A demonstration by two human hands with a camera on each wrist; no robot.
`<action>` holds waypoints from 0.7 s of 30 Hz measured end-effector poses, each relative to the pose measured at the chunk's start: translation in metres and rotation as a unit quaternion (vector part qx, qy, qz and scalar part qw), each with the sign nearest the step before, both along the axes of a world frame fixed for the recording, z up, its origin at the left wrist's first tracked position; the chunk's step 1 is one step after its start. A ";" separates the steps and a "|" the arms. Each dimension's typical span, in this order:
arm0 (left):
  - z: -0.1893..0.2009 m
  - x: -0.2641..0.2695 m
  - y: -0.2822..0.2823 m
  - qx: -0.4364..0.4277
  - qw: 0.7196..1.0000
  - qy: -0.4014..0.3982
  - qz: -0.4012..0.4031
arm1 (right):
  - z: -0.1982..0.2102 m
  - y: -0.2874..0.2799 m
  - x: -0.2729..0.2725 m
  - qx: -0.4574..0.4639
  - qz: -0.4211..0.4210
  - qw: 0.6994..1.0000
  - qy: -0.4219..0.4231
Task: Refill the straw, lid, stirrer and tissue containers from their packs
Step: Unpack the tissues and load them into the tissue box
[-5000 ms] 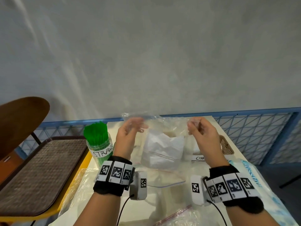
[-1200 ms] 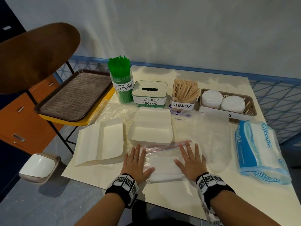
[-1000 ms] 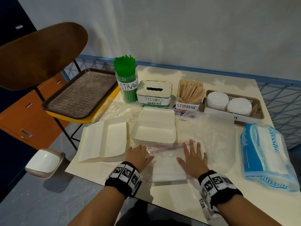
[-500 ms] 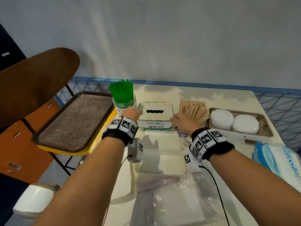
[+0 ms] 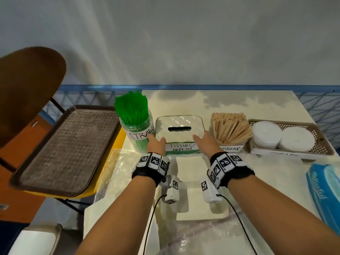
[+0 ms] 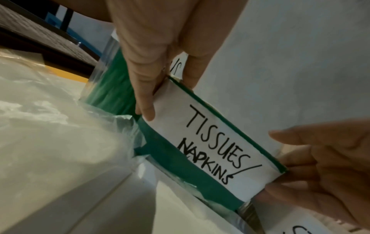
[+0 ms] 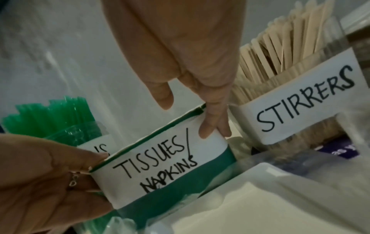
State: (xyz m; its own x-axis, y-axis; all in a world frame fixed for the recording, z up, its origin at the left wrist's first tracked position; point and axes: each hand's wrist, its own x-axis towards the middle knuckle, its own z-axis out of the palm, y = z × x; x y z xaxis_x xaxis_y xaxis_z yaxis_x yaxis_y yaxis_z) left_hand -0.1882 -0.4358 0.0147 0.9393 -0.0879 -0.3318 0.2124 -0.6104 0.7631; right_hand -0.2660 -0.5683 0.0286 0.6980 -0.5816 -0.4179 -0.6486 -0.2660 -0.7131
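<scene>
The green tissue box (image 5: 179, 122), labelled TISSUES/NAPKINS, stands at the back between the straw jar (image 5: 135, 124) and the stirrer holder (image 5: 230, 128). My left hand (image 5: 156, 140) grips its left near corner. In the left wrist view the thumb (image 6: 147, 110) lies on the label and the fingers reach over the top edge. My right hand (image 5: 201, 138) grips the right near corner, with fingers (image 7: 212, 126) on the label's edge. A white napkin stack (image 5: 191, 183) lies under my wrists. The slot on top of the box is dark.
A brown basket (image 5: 320, 138) with two stacks of white lids sits at the right. A blue tissue pack (image 5: 325, 190) lies at the right edge. Clear plastic bags (image 5: 117, 168) cover the near and left table. Beside the table, on the left, a brown tray (image 5: 62, 150) rests on a yellow stand.
Both hands left the flattened zip bag at the near edge and reached forward to the tissue box, and now hold its two near corners.
</scene>
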 end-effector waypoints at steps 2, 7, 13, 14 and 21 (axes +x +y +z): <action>0.003 -0.001 0.001 -0.024 1.000 -0.014 -0.002 | 0.001 -0.001 0.000 0.007 -0.012 1.000 -0.025; 0.033 -0.022 0.007 -0.079 0.994 -0.072 -0.024 | 0.020 -0.007 -0.015 0.030 -0.011 0.995 -0.094; 0.087 -0.079 0.021 -0.196 0.961 -0.192 -0.041 | 0.064 -0.013 -0.075 0.004 -0.032 0.978 -0.205; 0.092 -0.092 0.021 -0.214 0.958 -0.185 -0.053 | 0.070 -0.015 -0.090 -0.007 -0.052 0.973 -0.225; 0.068 -0.196 0.005 -0.230 0.949 -0.091 -0.195 | 0.057 -0.038 -0.216 -0.112 -0.085 0.978 -0.151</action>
State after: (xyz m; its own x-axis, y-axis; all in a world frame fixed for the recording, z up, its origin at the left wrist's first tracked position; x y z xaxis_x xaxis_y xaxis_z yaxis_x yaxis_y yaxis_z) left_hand -0.3845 -0.4310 0.0828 0.8433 -0.5374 -0.0093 -0.1219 -0.2082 0.9705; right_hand -0.4821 -0.6067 0.0855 0.6556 -0.7531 -0.0554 -0.4652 -0.3450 -0.8152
